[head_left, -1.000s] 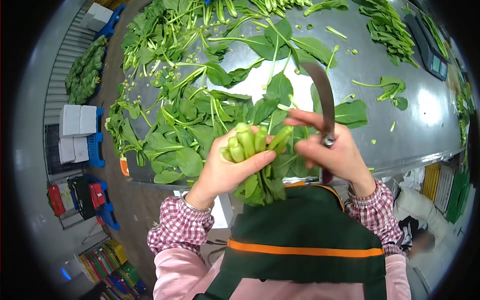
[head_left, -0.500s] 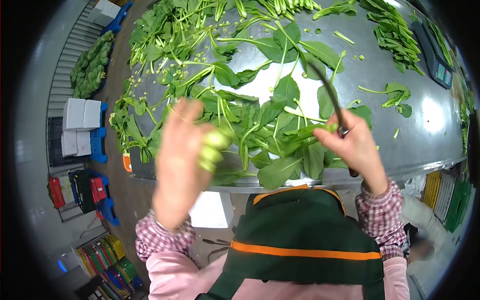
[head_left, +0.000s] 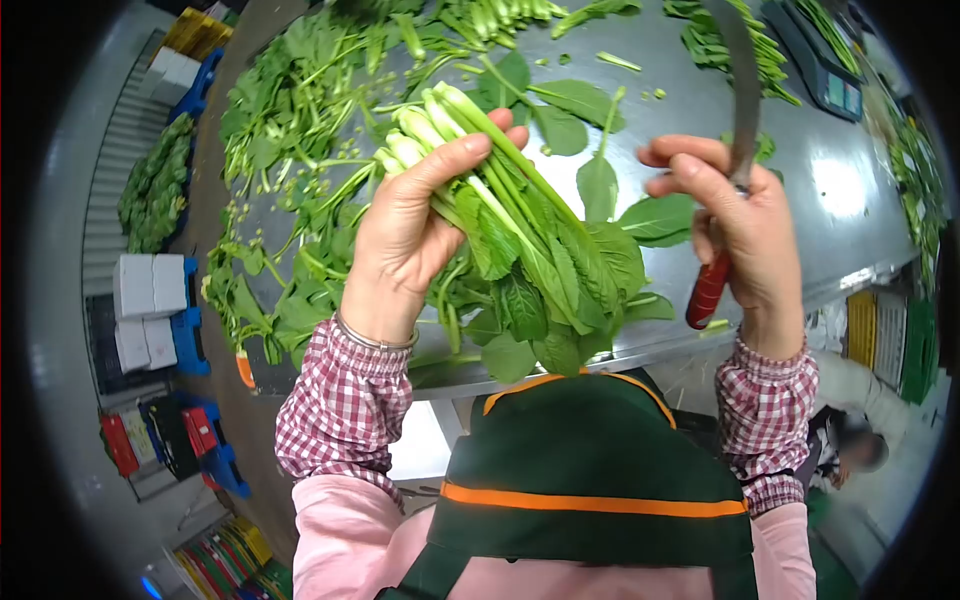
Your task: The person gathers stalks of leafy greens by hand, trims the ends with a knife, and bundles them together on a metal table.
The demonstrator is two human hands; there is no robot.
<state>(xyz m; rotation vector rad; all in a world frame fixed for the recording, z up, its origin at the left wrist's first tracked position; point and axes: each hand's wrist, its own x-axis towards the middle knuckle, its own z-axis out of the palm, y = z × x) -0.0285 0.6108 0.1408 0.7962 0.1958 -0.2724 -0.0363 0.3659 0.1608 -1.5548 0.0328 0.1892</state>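
My left hand (head_left: 405, 235) grips a bunch of leafy greens (head_left: 520, 235) by its pale stems, raised above the metal table (head_left: 850, 215), with the leaves hanging down toward me. My right hand (head_left: 735, 215) is closed around the red handle of a curved knife (head_left: 742, 110), whose blade points up and away. The two hands are apart, the knife to the right of the bunch.
Loose greens (head_left: 300, 130) and cut stem bits cover the table's left and far side. A scale (head_left: 815, 55) sits at the far right. Crates and boxes (head_left: 150, 300) stand on the floor at left. Another person (head_left: 850, 420) is low at right.
My left hand has swung back up with the bunch, now held high with stems pointing away. My right hand has risen with the knife and let go of the leaf stem.
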